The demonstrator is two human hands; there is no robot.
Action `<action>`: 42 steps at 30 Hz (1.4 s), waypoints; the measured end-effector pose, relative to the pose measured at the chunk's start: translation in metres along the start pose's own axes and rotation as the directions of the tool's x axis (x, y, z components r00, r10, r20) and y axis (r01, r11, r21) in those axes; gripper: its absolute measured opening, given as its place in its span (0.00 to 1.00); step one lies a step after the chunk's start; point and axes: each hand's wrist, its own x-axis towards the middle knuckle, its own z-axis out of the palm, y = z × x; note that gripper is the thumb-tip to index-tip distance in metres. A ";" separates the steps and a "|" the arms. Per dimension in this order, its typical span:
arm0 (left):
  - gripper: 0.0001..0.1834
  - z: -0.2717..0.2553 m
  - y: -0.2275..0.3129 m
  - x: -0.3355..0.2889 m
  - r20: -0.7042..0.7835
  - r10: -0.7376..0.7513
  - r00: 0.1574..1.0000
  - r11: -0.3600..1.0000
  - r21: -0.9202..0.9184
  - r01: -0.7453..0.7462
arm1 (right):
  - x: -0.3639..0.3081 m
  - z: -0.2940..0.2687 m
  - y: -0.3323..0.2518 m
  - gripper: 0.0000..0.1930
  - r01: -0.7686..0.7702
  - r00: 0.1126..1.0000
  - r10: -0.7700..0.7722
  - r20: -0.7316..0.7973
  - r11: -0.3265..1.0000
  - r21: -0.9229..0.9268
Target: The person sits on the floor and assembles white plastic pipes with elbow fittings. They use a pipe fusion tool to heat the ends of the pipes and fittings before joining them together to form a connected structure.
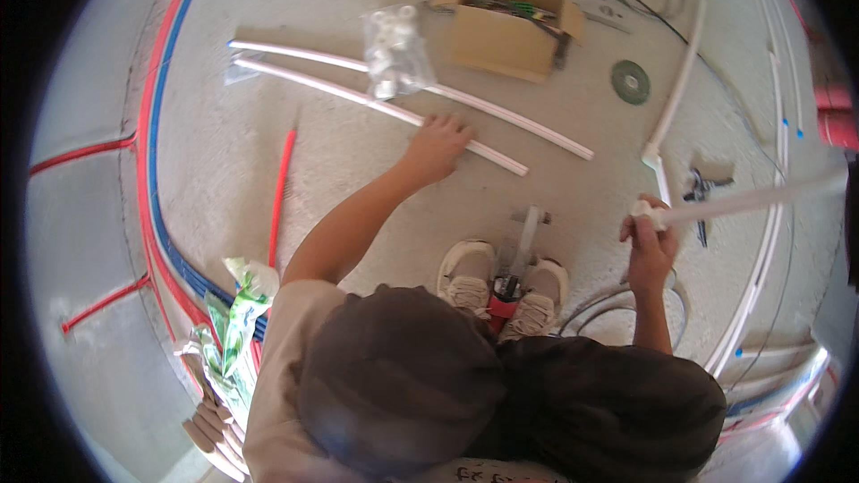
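Note:
My left hand reaches forward, its fingers closed around one of two long white plastic pipes lying on the concrete floor. The second white pipe lies just beyond it, partly under a clear bag of white pipe fittings. On the right, my right hand grips a white pipe fitting. From this fitting a white pipe, blurred, sticks out to the right. A white pipe with an elbow runs down toward the same hand; whether it joins the fitting, I cannot tell.
Between my shoes stands a tool with a metal bar and red part. Ahead are an open cardboard box of tools and a green disc. A black tool lies right. Red and blue conduits run along the left.

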 end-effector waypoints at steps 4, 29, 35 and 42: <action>0.18 -0.006 -0.003 0.014 0.064 0.050 0.997 0.999 0.017 -0.051 | 0.005 -0.006 -0.004 0.20 -0.019 1.000 0.023 -0.014 0.975 0.222; 0.02 -0.019 0.008 -0.010 -0.113 -0.173 0.978 0.978 0.095 0.184 | 0.000 0.003 -0.003 0.14 -0.019 1.000 0.022 -0.020 0.989 0.147; 0.04 0.003 -0.001 -0.022 -0.065 -0.195 0.979 0.977 0.068 0.200 | -0.003 0.003 -0.002 0.13 -0.010 1.000 0.013 -0.021 0.989 0.148; 0.03 0.005 -0.017 -0.026 -0.054 -0.247 0.968 0.960 0.119 0.251 | -0.007 0.010 -0.001 0.12 -0.006 0.999 0.010 -0.032 0.991 0.136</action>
